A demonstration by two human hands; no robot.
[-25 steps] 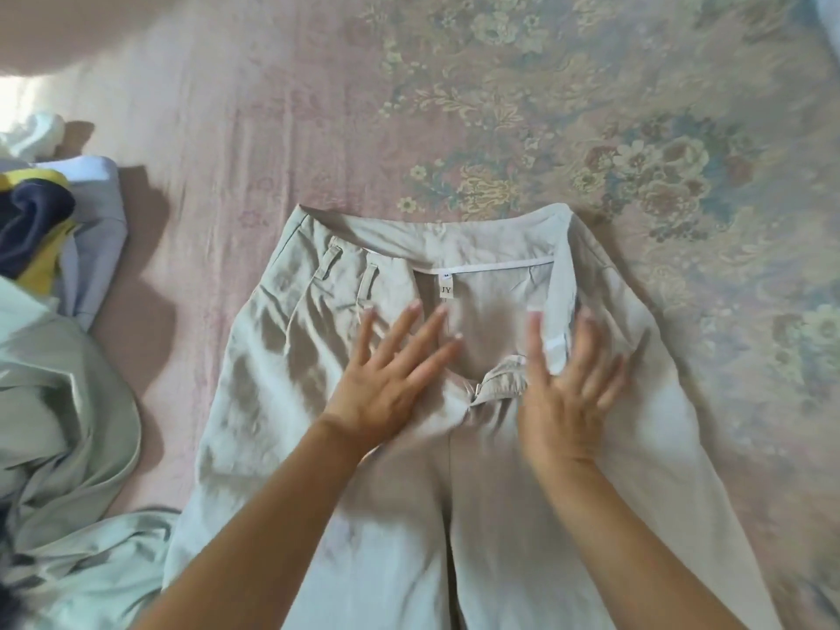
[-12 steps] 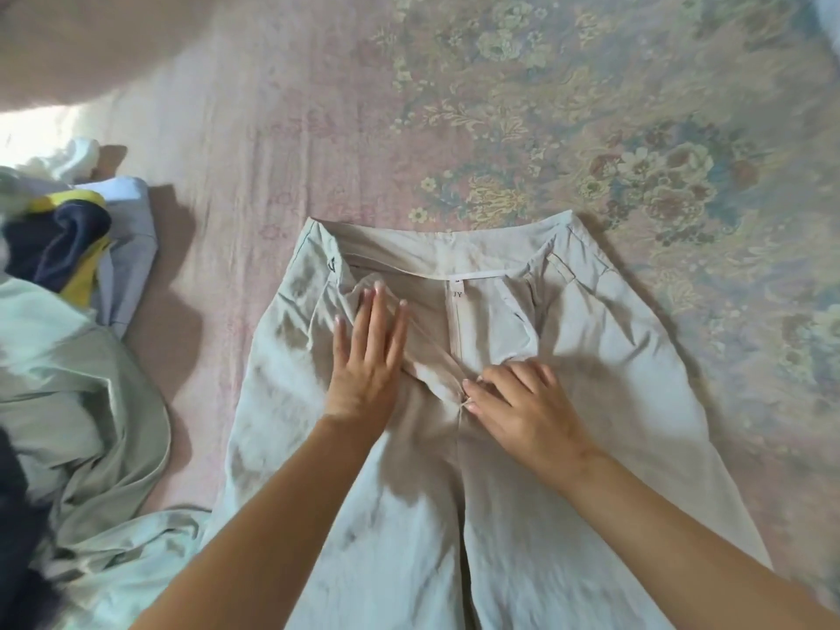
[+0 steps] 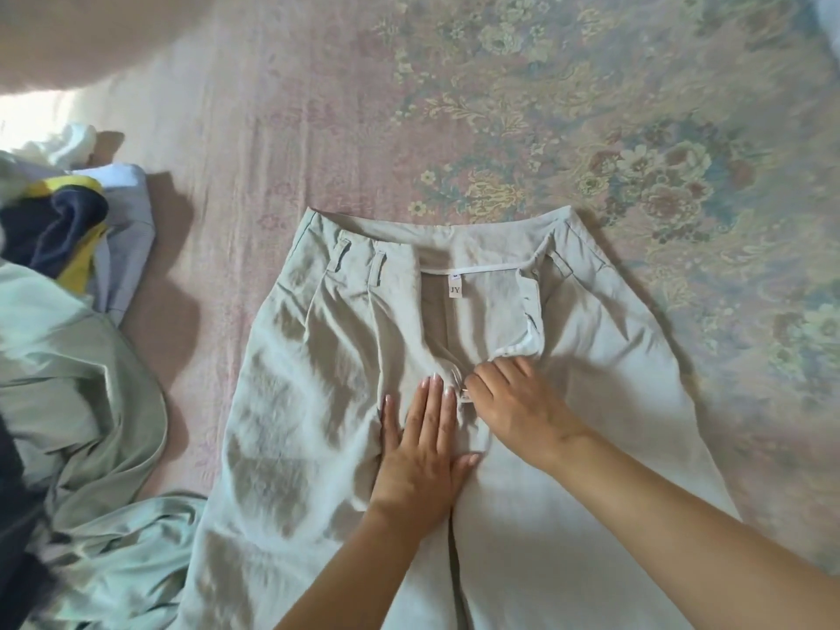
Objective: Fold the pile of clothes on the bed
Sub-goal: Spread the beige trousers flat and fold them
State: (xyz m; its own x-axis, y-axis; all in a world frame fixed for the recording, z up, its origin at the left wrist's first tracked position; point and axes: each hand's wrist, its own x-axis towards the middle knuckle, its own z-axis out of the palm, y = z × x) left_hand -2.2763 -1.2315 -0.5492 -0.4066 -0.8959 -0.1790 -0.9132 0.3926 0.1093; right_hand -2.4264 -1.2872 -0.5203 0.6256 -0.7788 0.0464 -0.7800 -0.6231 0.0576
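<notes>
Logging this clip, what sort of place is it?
Probably a bedroom: beige trousers spread on a floral bedspread, a heap of unfolded clothes beside them.

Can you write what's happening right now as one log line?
step: flatten trousers | left hand: flat on the front | right hand: pinching fly | pile: waiting, left

Left hand (image 3: 420, 452) flat on beige trousers (image 3: 318, 379) (fly open), right hand (image 3: 513, 402) pinching fly

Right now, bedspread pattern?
Faded pink bedspread with floral pattern, clearest in the head view.
</notes>
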